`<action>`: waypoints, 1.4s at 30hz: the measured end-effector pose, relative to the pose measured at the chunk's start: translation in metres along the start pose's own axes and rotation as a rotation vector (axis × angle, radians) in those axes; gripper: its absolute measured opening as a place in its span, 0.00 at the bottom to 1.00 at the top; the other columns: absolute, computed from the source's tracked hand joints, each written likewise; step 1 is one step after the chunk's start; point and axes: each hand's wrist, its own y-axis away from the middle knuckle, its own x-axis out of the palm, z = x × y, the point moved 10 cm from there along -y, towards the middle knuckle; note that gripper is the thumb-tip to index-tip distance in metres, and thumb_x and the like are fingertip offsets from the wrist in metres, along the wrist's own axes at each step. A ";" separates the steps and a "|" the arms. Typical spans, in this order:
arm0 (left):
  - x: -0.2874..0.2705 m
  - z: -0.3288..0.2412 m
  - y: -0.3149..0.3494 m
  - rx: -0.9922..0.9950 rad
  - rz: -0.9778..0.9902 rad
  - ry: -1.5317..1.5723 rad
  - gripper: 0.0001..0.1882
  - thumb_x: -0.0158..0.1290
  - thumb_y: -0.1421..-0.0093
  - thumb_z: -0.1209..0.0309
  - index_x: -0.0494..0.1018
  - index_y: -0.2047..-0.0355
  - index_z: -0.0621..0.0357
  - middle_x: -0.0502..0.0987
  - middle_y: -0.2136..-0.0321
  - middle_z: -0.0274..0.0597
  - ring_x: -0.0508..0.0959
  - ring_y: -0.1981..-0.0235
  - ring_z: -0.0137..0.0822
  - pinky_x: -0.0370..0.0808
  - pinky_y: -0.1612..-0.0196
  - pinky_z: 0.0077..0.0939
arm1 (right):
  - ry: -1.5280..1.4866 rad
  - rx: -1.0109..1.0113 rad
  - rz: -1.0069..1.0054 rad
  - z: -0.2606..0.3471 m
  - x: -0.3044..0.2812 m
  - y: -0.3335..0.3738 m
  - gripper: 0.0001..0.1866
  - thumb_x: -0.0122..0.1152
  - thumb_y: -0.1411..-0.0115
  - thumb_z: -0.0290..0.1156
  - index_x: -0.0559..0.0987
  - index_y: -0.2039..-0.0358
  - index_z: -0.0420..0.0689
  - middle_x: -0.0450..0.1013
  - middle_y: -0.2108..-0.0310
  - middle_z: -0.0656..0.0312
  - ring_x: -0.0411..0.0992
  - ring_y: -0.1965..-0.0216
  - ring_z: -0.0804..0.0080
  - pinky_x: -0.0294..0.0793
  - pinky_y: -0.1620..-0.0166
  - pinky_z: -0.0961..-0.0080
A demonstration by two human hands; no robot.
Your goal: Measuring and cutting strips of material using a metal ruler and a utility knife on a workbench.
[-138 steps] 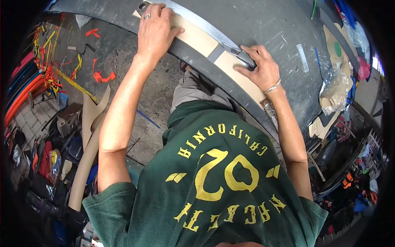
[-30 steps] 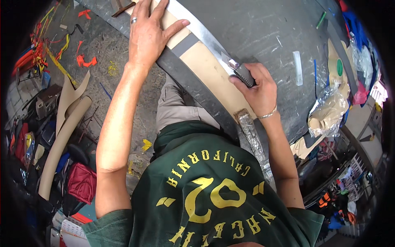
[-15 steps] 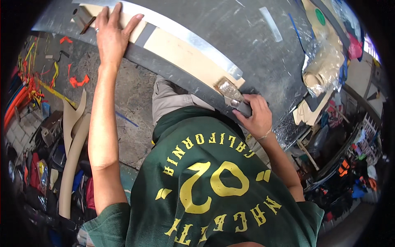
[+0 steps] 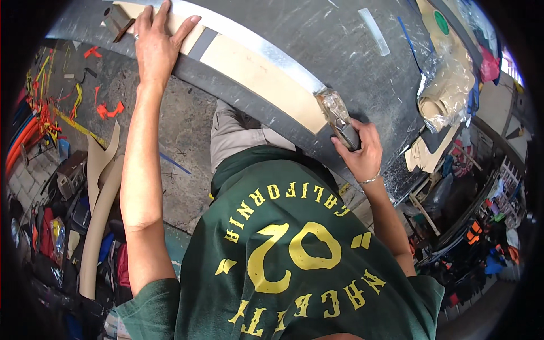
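My left hand (image 4: 156,56) lies with fingers spread over a beige strip of sheet material (image 4: 263,82) and a long shiny metal strip (image 4: 255,42) along its far edge. In my right hand (image 4: 365,150) is a flat brush (image 4: 332,107) with a dark handle and a crusted, brownish head. The brush head reaches the right ends of the beige strip and the metal strip. A grey band (image 4: 204,44) crosses the beige strip to the right of my left hand. Beside my left fingers stands a small grey metal piece (image 4: 117,20) with a brown-edged part.
The dark work table (image 4: 317,34) carries a translucent strip (image 4: 374,32), a thin blue strip (image 4: 409,42) and plastic-wrapped beige rolls (image 4: 445,93). Orange scraps (image 4: 107,110) litter the floor at left. Long beige sheets (image 4: 102,226) lean over bags there.
My right hand has moved the brush a little right and turned its head farther away from me, to the strips' ends. My left hand stays nearly in place.
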 end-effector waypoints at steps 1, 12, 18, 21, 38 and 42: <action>-0.006 -0.007 0.000 -0.129 0.089 0.027 0.39 0.67 0.43 0.55 0.70 0.37 0.65 0.61 0.34 0.68 0.61 0.32 0.65 0.62 0.30 0.51 | 0.001 -0.012 0.007 0.001 -0.001 -0.001 0.29 0.83 0.55 0.30 0.80 0.53 0.39 0.76 0.61 0.52 0.76 0.59 0.54 0.76 0.55 0.66; -0.011 -0.014 -0.022 -0.006 0.213 0.019 0.40 0.67 0.44 0.55 0.69 0.42 0.77 0.67 0.39 0.72 0.66 0.35 0.66 0.67 0.33 0.48 | -0.106 -0.156 0.092 0.087 -0.017 -0.099 0.21 0.60 0.35 0.23 0.75 0.41 0.41 0.74 0.53 0.50 0.75 0.54 0.57 0.73 0.47 0.68; 0.013 -0.019 -0.043 -0.042 0.595 -0.132 0.36 0.64 0.42 0.52 0.75 0.49 0.79 0.75 0.47 0.71 0.72 0.39 0.61 0.72 0.37 0.41 | -0.102 -0.406 0.224 0.165 0.062 -0.157 0.25 0.51 0.30 0.27 0.67 0.33 0.52 0.72 0.42 0.48 0.75 0.47 0.43 0.76 0.47 0.57; 0.021 -0.019 -0.037 -0.044 0.705 -0.180 0.37 0.63 0.43 0.50 0.76 0.50 0.78 0.76 0.47 0.69 0.73 0.40 0.59 0.73 0.39 0.41 | -0.066 -0.464 0.230 0.182 0.082 -0.171 0.25 0.50 0.31 0.26 0.67 0.35 0.52 0.73 0.43 0.50 0.75 0.50 0.42 0.78 0.49 0.53; 0.020 -0.031 -0.032 0.281 0.634 0.275 0.33 0.59 0.39 0.49 0.80 0.51 0.73 0.78 0.47 0.61 0.74 0.43 0.57 0.74 0.41 0.47 | 0.066 -0.521 0.232 0.199 0.089 -0.176 0.24 0.52 0.33 0.25 0.68 0.37 0.53 0.74 0.51 0.51 0.76 0.54 0.43 0.79 0.54 0.53; 0.032 -0.036 -0.036 0.121 0.608 -0.399 0.32 0.59 0.39 0.49 0.81 0.54 0.73 0.79 0.48 0.61 0.74 0.43 0.59 0.75 0.43 0.50 | 0.125 -0.497 0.245 0.196 0.092 -0.177 0.24 0.52 0.33 0.25 0.68 0.36 0.53 0.74 0.51 0.51 0.76 0.56 0.43 0.80 0.55 0.52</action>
